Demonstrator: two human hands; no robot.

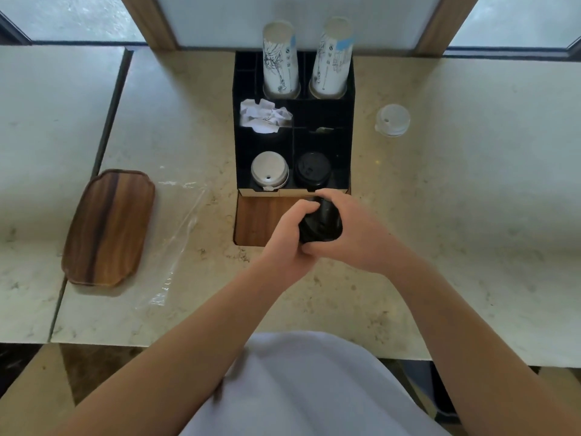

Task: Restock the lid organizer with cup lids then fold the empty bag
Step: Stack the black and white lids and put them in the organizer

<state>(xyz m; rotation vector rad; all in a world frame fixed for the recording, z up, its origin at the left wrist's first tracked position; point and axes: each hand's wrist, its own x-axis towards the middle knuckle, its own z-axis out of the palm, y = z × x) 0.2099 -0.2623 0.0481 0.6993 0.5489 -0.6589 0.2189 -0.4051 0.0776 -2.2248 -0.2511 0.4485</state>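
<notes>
From the head view, we held a stack of black lids (320,226) clamped between our left hand (290,239) and right hand (355,228), just in front of the organizer (344,127). Its front slots already held lids. The clear bag (176,247) lay unfolded left of the organizer, folding apparently yet to come.

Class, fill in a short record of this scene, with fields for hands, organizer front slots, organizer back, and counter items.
hands: left hand and right hand together grip a stack of black lids
organizer front slots: white lids left, black lids right
organizer back: two stacks of paper cups; crumpled paper in front of them
counter items: clear plastic bag, wooden tray, loose clear lids
</notes>
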